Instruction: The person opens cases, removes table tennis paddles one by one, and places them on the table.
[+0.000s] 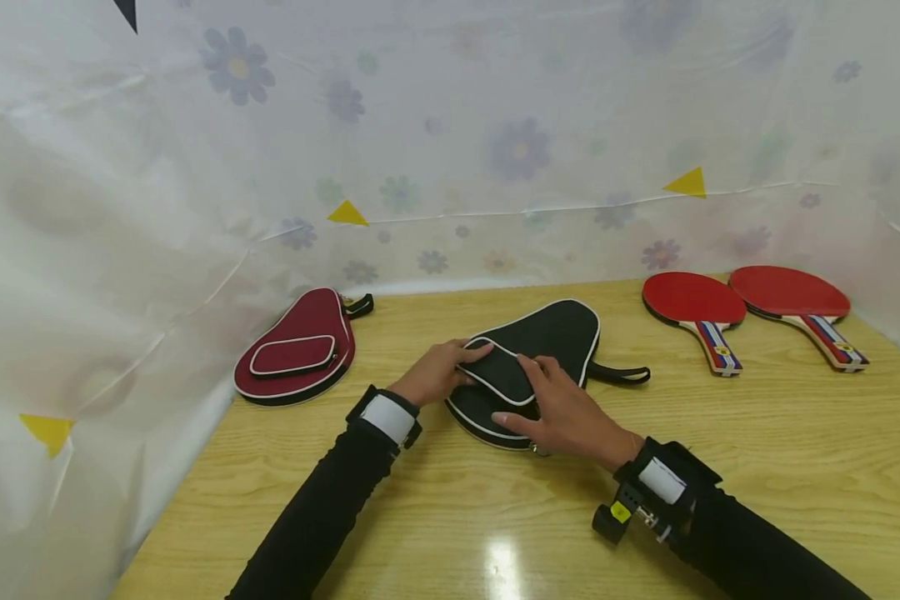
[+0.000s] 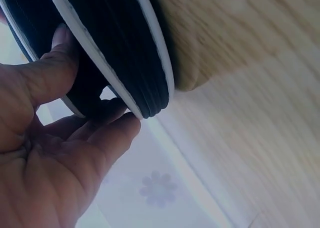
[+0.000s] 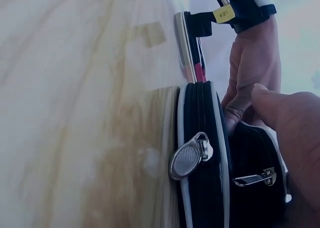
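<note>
A black table tennis bat case (image 1: 562, 329) with white piping lies on the table, its small front pocket (image 1: 501, 372) raised. My left hand (image 1: 437, 372) pinches the pocket's left side, thumb on top and fingers below. In the left wrist view the thumb (image 2: 57, 63) presses the black fabric. My right hand (image 1: 570, 417) rests over the pocket's right side with fairly straight fingers, its thumb held apart. The right wrist view shows a large zipper pull (image 3: 187, 158) on the case's edge and a smaller pull (image 3: 255, 178) on the pocket.
A dark red bat case (image 1: 303, 321) with its own pocket lies at the back left. Two red bats (image 1: 693, 298) (image 1: 789, 292) lie at the back right, handles toward the front. A floral sheet (image 1: 435, 125) hangs behind the wooden table (image 1: 450, 517). A black wrist loop (image 1: 619, 375) sticks out from the black case.
</note>
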Demonstrator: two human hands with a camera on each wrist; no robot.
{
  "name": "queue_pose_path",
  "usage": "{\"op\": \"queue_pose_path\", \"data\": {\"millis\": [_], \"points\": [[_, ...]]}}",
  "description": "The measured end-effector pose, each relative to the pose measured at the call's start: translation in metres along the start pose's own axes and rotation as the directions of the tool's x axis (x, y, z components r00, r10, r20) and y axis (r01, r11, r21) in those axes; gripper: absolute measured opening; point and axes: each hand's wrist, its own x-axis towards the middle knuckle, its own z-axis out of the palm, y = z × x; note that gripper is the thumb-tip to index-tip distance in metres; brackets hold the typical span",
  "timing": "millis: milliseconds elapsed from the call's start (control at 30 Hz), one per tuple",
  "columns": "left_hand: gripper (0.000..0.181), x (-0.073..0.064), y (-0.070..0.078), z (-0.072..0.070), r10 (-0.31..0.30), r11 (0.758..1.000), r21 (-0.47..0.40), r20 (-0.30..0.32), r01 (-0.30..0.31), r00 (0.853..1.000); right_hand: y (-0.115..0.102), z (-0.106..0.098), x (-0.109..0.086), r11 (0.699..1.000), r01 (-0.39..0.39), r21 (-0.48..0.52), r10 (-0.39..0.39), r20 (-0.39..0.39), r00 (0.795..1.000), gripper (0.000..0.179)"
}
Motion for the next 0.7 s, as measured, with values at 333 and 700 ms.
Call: {"op": "queue_pose_path", "data": {"millis": [333,700], "points": [[0.057,0.003,-0.001,-0.001,-0.045,0.998,0.031,-0.005,0.045,0.999,-0.006,0.005,-0.001,1.0,0.027,0.003,-0.027,-0.001,1.0,0.092],[0.057,0.005,-0.002,-0.001,-0.077,0.996,0.045,-0.024,0.078,0.997,-0.013,0.01,-0.001,0.999,0.042,-0.007,-0.042,-0.001,0.999,0.094]]}}
